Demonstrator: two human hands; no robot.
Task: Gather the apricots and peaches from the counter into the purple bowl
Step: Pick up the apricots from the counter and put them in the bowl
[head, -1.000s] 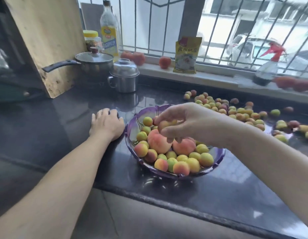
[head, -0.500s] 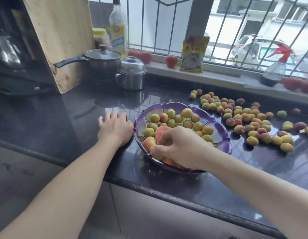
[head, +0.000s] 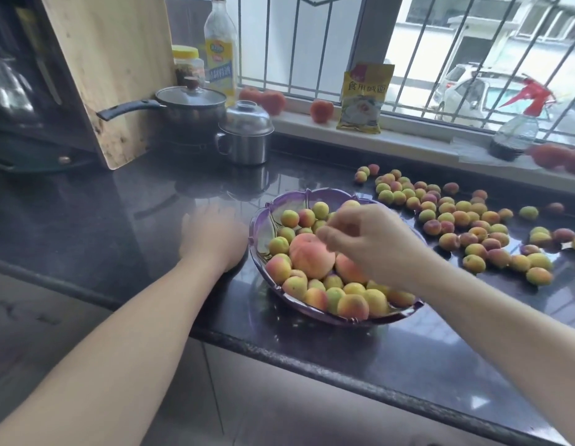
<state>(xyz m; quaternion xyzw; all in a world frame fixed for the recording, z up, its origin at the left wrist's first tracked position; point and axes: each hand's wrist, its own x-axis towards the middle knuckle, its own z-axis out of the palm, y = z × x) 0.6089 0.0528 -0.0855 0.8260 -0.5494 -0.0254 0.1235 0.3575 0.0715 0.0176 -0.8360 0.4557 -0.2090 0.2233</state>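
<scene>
Dark counter (head: pixel 125 220): front edge crosses the lower view; bare polished area left of centre and ahead of the left hand. Wooden board (head: pixel 118 66) upright at far left, top cut off. Purple bowl (head: pixel 263 220) near the front edge, heaped with apricots and two peaches (head: pixel 312 255). Loose apricots (head: pixel 456 220) spread right of bowl, trailing out of view at the right border. Saucepan (head: pixel 189 107) and steel pot (head: pixel 246 136) behind the bowl, well apart from it. Left hand (head: pixel 212 239) flat on counter, fingers relaxed, just beside bowl's left rim; blurred. Right hand (head: pixel 366 243) above bowl, fingers loosely curled; contents impossible to tell, blurred. Bowl's right rim hidden by that wrist.
</scene>
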